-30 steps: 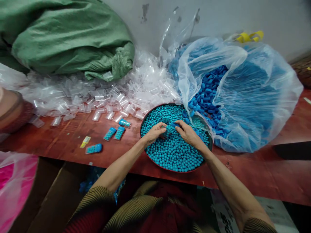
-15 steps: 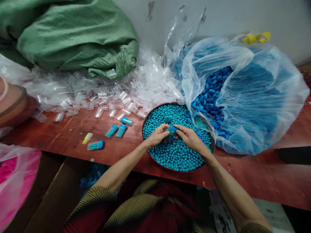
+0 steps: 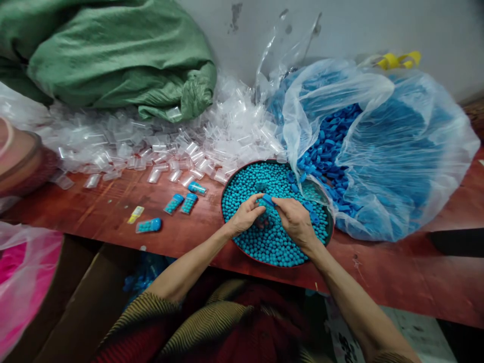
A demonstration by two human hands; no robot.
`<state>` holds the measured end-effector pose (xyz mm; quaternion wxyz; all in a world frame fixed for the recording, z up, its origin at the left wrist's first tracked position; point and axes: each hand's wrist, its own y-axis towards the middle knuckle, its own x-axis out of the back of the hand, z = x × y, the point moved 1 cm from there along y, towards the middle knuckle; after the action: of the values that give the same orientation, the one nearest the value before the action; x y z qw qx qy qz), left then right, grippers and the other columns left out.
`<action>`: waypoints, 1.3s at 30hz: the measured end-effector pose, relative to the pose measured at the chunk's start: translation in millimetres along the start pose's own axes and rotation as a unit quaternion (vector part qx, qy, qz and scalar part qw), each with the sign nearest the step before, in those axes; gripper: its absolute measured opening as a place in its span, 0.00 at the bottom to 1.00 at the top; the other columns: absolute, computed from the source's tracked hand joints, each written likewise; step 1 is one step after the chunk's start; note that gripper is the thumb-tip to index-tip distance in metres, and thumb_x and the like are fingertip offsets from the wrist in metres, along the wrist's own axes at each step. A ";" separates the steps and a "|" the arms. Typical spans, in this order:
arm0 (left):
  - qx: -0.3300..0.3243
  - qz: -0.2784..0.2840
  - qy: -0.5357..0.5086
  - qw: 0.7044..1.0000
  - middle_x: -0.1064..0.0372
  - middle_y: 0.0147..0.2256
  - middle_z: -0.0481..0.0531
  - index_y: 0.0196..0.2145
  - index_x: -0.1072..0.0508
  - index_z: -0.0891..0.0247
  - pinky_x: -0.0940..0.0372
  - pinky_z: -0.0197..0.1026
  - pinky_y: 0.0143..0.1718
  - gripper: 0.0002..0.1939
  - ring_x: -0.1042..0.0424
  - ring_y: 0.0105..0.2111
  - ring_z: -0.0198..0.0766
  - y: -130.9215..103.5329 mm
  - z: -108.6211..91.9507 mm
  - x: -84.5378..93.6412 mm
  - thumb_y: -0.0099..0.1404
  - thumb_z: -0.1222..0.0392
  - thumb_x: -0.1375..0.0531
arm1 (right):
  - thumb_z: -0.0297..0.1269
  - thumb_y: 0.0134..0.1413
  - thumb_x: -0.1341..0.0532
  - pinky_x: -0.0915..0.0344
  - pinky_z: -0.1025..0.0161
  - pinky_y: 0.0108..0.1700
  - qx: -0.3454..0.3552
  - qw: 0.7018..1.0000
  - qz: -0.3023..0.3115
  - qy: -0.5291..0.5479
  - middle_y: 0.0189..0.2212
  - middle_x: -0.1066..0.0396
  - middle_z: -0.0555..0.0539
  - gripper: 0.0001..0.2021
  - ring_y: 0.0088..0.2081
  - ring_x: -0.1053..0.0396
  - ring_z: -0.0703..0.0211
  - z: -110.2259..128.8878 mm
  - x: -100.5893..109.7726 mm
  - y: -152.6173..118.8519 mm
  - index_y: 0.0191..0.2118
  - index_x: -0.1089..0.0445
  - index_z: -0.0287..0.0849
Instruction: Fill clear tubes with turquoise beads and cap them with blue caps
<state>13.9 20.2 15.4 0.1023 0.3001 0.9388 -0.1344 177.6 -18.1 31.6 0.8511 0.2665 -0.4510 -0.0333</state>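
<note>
Over a round tray (image 3: 222,194) of turquoise beads (image 3: 274,247), both my hands meet at one small container. My left hand (image 3: 245,216) is closed around its see-through body, which the fingers mostly hide. On its top sits a blue cap (image 3: 267,200), pinched at the right end by the thumb and fingers of my right hand (image 3: 295,221). Whether the cap is fully seated I cannot tell. Several blue-capped containers filled with beads (image 3: 188,203) lie on the table to the left of the tray. A few loose blue caps (image 3: 313,216) rest on the beads at the right.
Clear empty containers (image 3: 196,151) are heaped along the back, under a green sack (image 3: 124,60). An open plastic bag (image 3: 401,166) of blue caps stands right of the tray. A small yellow-and-white piece (image 3: 135,214) lies on the red table (image 3: 94,212). A pinkish tub (image 3: 22,161) is at far left.
My right hand has turned and drawn slightly toward me, its fingers now on the cap's right end. More of the blue cap shows. My left hand has stayed nearly still.
</note>
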 end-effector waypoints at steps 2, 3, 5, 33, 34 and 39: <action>0.008 0.007 -0.025 1.000 0.34 0.27 0.46 0.55 0.43 0.63 0.36 0.34 0.19 0.32 0.29 0.23 0.35 -2.0 0.0 -1.0 0.57 0.48 0.40 | 0.28 0.61 0.50 0.34 0.57 0.43 0.044 0.998 -0.002 -0.049 0.42 0.25 0.42 0.16 0.43 0.29 0.54 2.7 0.1 -4.6 0.49 0.30 0.41; 0.011 0.010 -0.032 0.999 0.34 0.27 0.46 0.56 0.43 0.63 0.36 0.34 0.19 0.32 0.29 0.22 0.34 -3.2 -0.2 -1.1 0.57 0.48 0.39 | 0.27 0.61 0.51 0.34 0.57 0.43 0.061 0.996 -0.004 -0.058 0.42 0.25 0.42 0.16 0.44 0.29 0.55 3.4 0.3 -6.6 0.49 0.30 0.41; 0.013 0.011 -0.037 0.999 0.36 0.26 0.44 0.56 0.43 0.63 0.37 0.33 0.18 0.33 0.31 0.21 0.32 -5.4 -1.2 -1.0 0.57 0.49 0.39 | 0.26 0.60 0.51 0.34 0.59 0.44 0.090 0.995 -0.009 -0.052 0.43 0.25 0.43 0.17 0.45 0.29 0.56 4.0 0.6 -9.7 0.50 0.31 0.42; 0.031 -0.020 -0.090 0.995 0.33 0.25 0.43 0.48 0.42 0.61 0.45 0.28 0.13 0.26 0.32 0.16 0.29 -16.2 7.3 -1.5 0.56 0.47 0.39 | 0.44 0.39 0.32 0.28 0.61 0.32 -0.320 0.853 -0.012 0.411 0.36 0.29 0.48 0.25 0.33 0.28 0.60 -12.4 -8.1 10.5 0.45 0.36 0.44; 0.030 -0.016 -0.094 0.995 0.33 0.25 0.43 0.47 0.42 0.61 0.44 0.28 0.13 0.27 0.32 0.17 0.30 -16.1 7.3 -2.6 0.56 0.47 0.39 | 0.45 0.40 0.32 0.28 0.61 0.31 -0.341 0.841 -0.030 0.419 0.38 0.29 0.47 0.27 0.33 0.28 0.59 -9.9 -10.6 11.7 0.47 0.37 0.43; 0.011 -0.040 -0.099 0.994 0.33 0.27 0.43 0.47 0.43 0.60 0.46 0.29 0.12 0.27 0.32 0.17 0.31 -13.0 6.5 -3.4 0.56 0.45 0.39 | 0.50 0.49 0.39 0.27 0.56 0.34 -0.353 0.865 -0.056 0.352 0.38 0.27 0.43 0.25 0.35 0.27 0.54 6.8 -21.2 5.2 0.50 0.35 0.40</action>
<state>9.8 6.2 12.6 0.1855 0.2484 0.9339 -0.1781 158.8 -10.3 21.3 0.9874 -0.0331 -0.0636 -0.1414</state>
